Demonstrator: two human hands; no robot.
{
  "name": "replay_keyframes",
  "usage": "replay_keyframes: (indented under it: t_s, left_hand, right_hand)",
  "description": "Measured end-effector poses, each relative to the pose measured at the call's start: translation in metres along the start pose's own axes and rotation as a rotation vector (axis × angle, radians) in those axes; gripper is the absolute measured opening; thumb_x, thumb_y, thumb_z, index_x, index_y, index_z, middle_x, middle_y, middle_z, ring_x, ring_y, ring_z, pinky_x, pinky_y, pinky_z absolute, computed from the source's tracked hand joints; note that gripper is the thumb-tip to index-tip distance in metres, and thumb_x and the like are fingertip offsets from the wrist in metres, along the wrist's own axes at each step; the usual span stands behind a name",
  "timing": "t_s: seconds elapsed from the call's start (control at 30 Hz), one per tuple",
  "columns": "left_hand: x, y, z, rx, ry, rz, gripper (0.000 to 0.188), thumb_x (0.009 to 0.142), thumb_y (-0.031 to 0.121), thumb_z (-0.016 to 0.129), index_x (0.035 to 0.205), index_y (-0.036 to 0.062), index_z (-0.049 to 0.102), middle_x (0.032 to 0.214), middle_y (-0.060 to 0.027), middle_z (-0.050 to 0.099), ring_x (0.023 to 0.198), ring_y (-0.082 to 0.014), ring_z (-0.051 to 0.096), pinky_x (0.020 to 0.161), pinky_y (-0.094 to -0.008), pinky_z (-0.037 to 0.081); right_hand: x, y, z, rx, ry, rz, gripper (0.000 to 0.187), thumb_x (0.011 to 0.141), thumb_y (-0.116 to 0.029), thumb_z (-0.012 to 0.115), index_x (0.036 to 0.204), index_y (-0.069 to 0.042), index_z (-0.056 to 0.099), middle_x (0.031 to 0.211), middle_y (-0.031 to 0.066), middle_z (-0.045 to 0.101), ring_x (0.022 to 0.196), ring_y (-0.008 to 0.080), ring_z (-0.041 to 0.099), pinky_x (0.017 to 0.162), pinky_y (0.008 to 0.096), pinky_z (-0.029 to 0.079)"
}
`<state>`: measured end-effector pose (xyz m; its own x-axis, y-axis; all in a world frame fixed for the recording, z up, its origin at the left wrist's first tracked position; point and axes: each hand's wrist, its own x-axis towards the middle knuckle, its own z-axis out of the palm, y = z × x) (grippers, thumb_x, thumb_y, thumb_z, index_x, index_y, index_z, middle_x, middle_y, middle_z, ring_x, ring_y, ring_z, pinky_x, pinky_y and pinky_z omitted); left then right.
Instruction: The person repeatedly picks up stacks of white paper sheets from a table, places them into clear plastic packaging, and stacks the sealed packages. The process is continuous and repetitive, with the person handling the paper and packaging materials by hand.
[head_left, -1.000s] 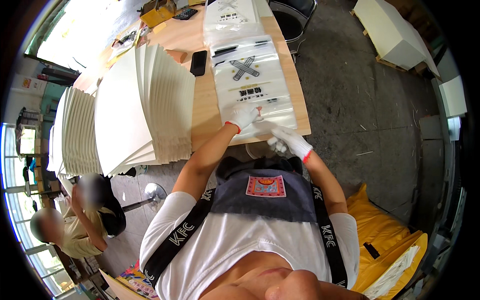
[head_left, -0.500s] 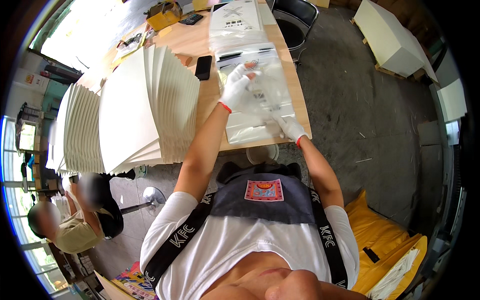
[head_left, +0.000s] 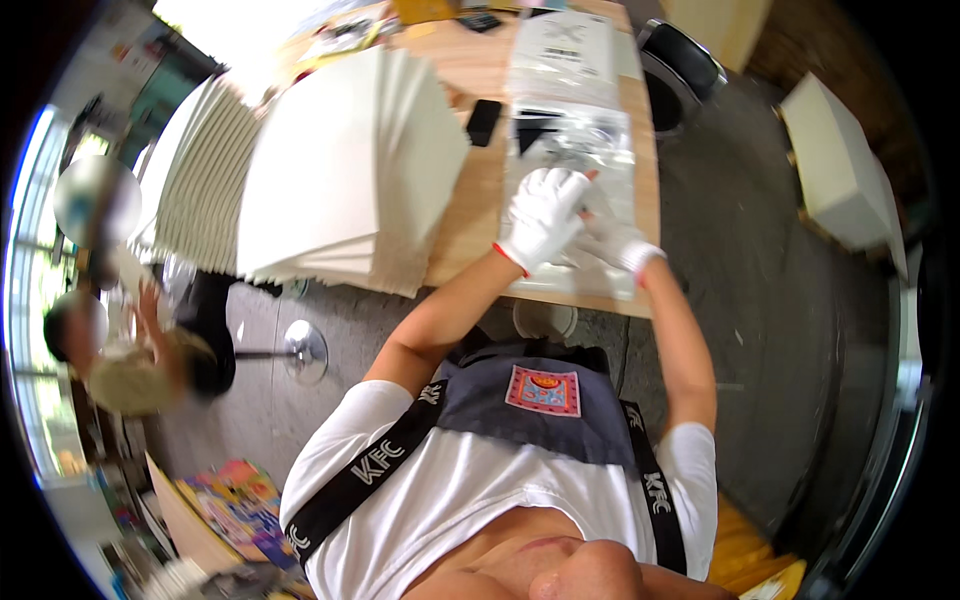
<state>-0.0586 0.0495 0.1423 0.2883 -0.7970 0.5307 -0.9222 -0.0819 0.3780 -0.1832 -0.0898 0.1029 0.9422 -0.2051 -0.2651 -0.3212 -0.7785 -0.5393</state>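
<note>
Both my hands wear white gloves and meet over a clear plastic bag [head_left: 585, 150] that lies on top of a pile of such bags on the wooden table [head_left: 480, 190]. My left hand [head_left: 545, 215] lies across the bag's near half with its fingers closed on the film. Just right of it, partly under it, my right hand [head_left: 615, 238] grips the same bag. Dark printed marks and small dark parts show through the plastic beyond my fingers.
A big fanned stack of white boards [head_left: 330, 170] fills the table's left side, with a black phone [head_left: 484, 122] beside it. More bags [head_left: 572, 45] lie farther back. A black chair [head_left: 680, 65] and a white box [head_left: 835, 165] stand at right. Another person [head_left: 130, 360] crouches at left near a stool base [head_left: 300, 350].
My left hand had reached up along the bag half a second ago; it has come back down and now sits against my right hand. The camera has moved closer to the table.
</note>
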Motion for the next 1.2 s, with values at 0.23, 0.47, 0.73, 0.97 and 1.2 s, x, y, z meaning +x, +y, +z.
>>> replay_keyframes:
  t_s: [0.23, 0.47, 0.73, 0.97, 1.2]
  left_hand:
    - [-0.086, 0.019, -0.13, -0.052, 0.272, 0.246, 0.045, 0.057, 0.013, 0.083, 0.098, 0.0107, 0.067, 0.111, -0.0117, 0.064, 0.107, -0.0346, 0.059, 0.09, -0.05, 0.047]
    - [-0.148, -0.005, -0.189, 0.4, 0.324, -0.224, 0.036, 0.06, 0.01, 0.079, 0.094, 0.0102, 0.065, 0.123, -0.0097, 0.058, 0.119, -0.0329, 0.051, 0.104, -0.0518, 0.038]
    - [-0.165, -0.017, -0.188, 0.37, 0.339, -0.193, 0.038, 0.058, 0.009, 0.08, 0.093, 0.0101, 0.065, 0.126, -0.0082, 0.057, 0.122, -0.0322, 0.05, 0.105, -0.0524, 0.038]
    - [-0.166, -0.02, -0.193, 0.232, 0.375, -0.133, 0.043, 0.057, 0.005, 0.079, 0.098, 0.0096, 0.068, 0.11, -0.0084, 0.062, 0.11, -0.0329, 0.057, 0.1, -0.0492, 0.044]
    - [-0.275, -0.068, -0.201, -1.307, 0.609, -0.757, 0.04, 0.096, 0.015, 0.051, 0.131, -0.004, 0.054, 0.123, -0.017, 0.064, 0.113, -0.026, 0.062, 0.099, -0.0405, 0.048]
  right_hand:
    - [-0.067, -0.139, -0.11, 0.288, -0.078, 0.072, 0.036, 0.098, -0.041, 0.052, 0.107, -0.01, 0.068, 0.087, 0.0047, 0.07, 0.074, 0.0087, 0.063, 0.066, 0.025, 0.048]
    - [0.042, -0.23, -0.031, 0.708, -0.136, -0.218, 0.047, 0.099, -0.047, 0.05, 0.101, -0.003, 0.066, 0.076, 0.001, 0.064, 0.063, 0.007, 0.056, 0.059, 0.0214, 0.045]
    - [0.068, -0.273, -0.025, 0.85, -0.223, -0.111, 0.052, 0.092, -0.054, 0.06, 0.089, -0.003, 0.068, 0.065, -0.0004, 0.059, 0.051, 0.0049, 0.049, 0.045, 0.0188, 0.038]
    - [0.07, -0.281, -0.019, 1.154, -0.364, -0.006, 0.032, 0.098, -0.037, 0.058, 0.083, -0.009, 0.059, 0.066, -0.0074, 0.054, 0.046, -0.0011, 0.044, 0.037, 0.0135, 0.031]
    - [-0.054, -0.211, -0.037, 0.875, -0.53, 0.038, 0.041, 0.097, -0.04, 0.06, 0.074, -0.005, 0.063, 0.059, 0.0031, 0.063, 0.044, 0.0081, 0.055, 0.039, 0.0206, 0.04]
